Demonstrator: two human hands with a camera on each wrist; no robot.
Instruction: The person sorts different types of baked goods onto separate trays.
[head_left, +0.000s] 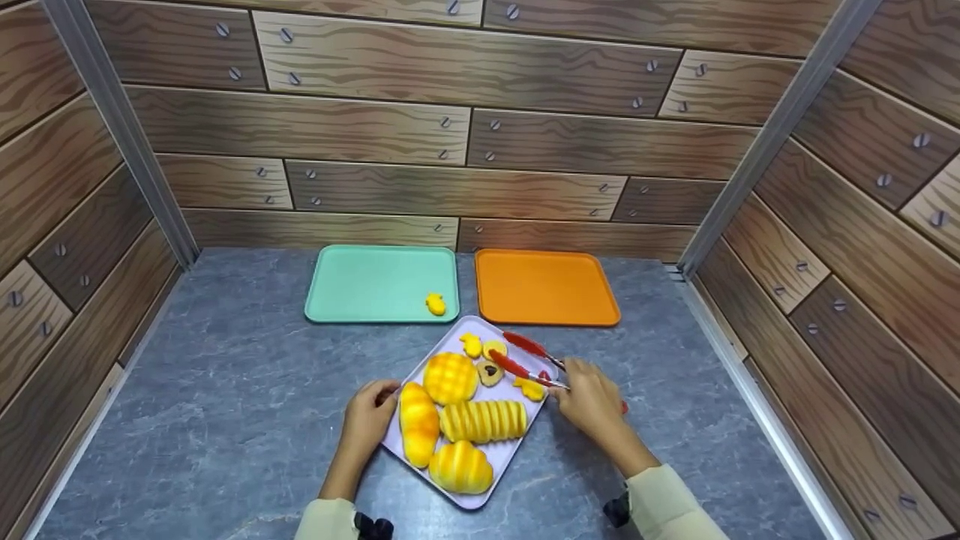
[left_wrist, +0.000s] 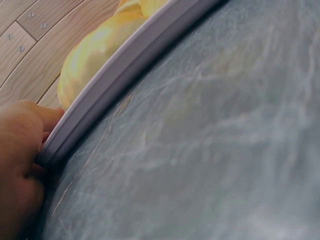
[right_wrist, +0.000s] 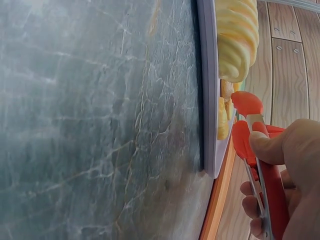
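Note:
On the lavender tray (head_left: 504, 459), my left hand (head_left: 367, 416) grips the left rim; the left wrist view shows a thumb or finger over the edge. My right hand (head_left: 592, 394) holds a pair of red-tipped tongs (head_left: 511, 366), their tips spread above the tray's far corner. Near the tips lie a cookie with a dark centre (head_left: 490, 373), a round pale cookie (head_left: 494, 349) and small yellow pieces (head_left: 529, 388). The tray also bears a grid-topped bun (head_left: 450, 379), a long bread (head_left: 418, 425), a ridged loaf (head_left: 484, 421) and a striped roll (head_left: 461, 468).
Behind the lavender tray, a mint green tray (head_left: 375, 285) holds one small yellow piece (head_left: 436, 304). An orange tray (head_left: 547, 289) lies to its right. Wood-patterned walls (head_left: 450, 135) enclose the grey marbled tabletop (head_left: 247, 390) at the back and sides.

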